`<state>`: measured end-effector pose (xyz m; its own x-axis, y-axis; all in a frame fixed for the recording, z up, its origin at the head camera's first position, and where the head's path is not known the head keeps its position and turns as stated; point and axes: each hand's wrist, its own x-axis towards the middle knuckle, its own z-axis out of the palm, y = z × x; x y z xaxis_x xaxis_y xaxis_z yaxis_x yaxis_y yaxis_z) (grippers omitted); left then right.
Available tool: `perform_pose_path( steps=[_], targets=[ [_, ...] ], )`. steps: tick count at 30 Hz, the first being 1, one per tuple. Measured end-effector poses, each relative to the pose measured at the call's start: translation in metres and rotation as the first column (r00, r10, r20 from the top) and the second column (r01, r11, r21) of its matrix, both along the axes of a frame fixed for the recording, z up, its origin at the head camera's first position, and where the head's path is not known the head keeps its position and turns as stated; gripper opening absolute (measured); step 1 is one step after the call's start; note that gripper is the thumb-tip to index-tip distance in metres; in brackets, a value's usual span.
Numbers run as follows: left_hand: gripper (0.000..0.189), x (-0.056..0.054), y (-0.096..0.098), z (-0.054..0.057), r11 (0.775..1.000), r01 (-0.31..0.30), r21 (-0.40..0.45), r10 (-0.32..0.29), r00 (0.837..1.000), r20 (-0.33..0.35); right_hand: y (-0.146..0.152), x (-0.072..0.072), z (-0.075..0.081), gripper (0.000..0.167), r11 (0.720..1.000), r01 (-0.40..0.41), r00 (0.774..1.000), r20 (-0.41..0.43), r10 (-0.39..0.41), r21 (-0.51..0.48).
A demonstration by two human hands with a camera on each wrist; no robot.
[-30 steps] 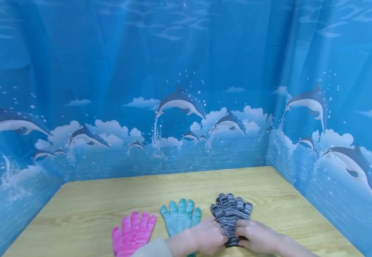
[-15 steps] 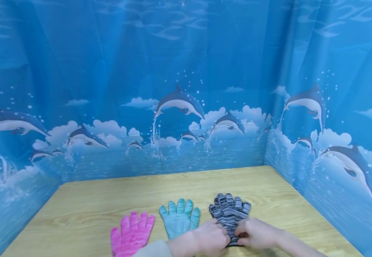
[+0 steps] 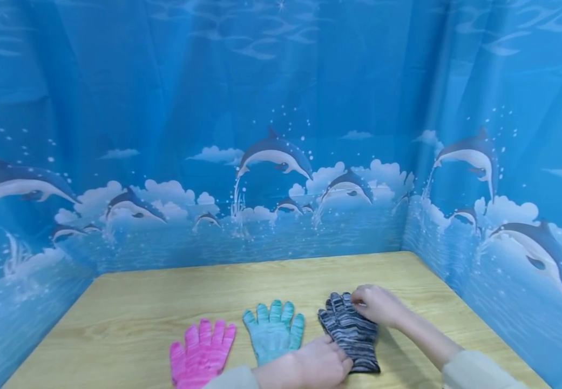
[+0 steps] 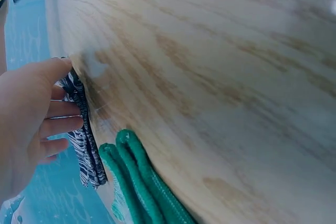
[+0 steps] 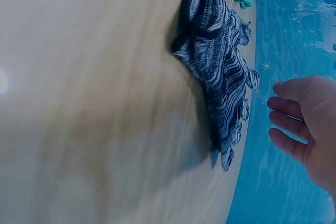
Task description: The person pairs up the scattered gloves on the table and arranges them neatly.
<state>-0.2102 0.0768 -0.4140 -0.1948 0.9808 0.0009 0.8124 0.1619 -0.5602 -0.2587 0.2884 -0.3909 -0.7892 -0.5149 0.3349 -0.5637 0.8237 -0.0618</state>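
A black, grey and white striped knit glove (image 3: 351,332) lies on the right part of the table, its fingers toward the back. My left hand (image 3: 322,363) rests at its left edge by the cuff; in the left wrist view its fingers (image 4: 62,126) are nearly straight and touch the glove's side. My right hand (image 3: 378,307) is over the striped glove's fingertips in the head view. The right wrist view shows that hand (image 5: 310,119) with relaxed fingers, apart from the glove and holding nothing. Left of it lies a teal glove (image 3: 271,335), partly behind my left forearm.
A pink glove (image 3: 203,351) lies further left, its lower part cut off by the frame and a sleeve. The wood-grain table (image 3: 164,297) ends at a blue curtain (image 3: 188,108) printed with dolphins, behind and on both sides. In the left wrist view, layered green cuffs (image 4: 149,187) show.
My right hand has let go of the striped glove's cuff and moved away from me to its fingertips. The cuff now lies spread wider. My left hand has barely shifted.
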Motion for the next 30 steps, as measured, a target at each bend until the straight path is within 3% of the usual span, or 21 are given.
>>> perform_pose_path(
  steps=[4,8,18,24,30],
  targets=[
    [0.029,-0.001,0.0,-0.001,1.0,0.005,-0.007,-0.004,1.0,0.024,-0.012,-0.016,-0.001,0.011,0.999,-0.007,1.0,0.015,0.006,0.051],
    [0.024,0.0,0.001,-0.003,1.0,0.007,-0.01,-0.007,1.0,-0.004,-0.018,-0.028,-0.004,0.016,0.994,0.016,0.999,0.041,-0.02,0.109],
    [0.025,0.001,0.002,-0.005,0.999,0.02,-0.032,-0.021,1.0,-0.019,-0.026,-0.04,-0.018,0.025,0.979,-0.004,0.997,0.072,-0.011,0.203],
    [0.023,0.0,0.001,-0.004,0.999,0.037,-0.03,-0.038,0.999,-0.027,-0.029,-0.043,-0.023,0.007,0.976,-0.014,1.0,-0.022,0.019,0.218],
    [0.027,-0.001,0.0,-0.003,0.999,0.031,-0.039,-0.031,0.999,0.012,-0.029,-0.047,-0.014,0.006,0.989,-0.05,0.996,-0.07,0.061,0.139]
  ],
)
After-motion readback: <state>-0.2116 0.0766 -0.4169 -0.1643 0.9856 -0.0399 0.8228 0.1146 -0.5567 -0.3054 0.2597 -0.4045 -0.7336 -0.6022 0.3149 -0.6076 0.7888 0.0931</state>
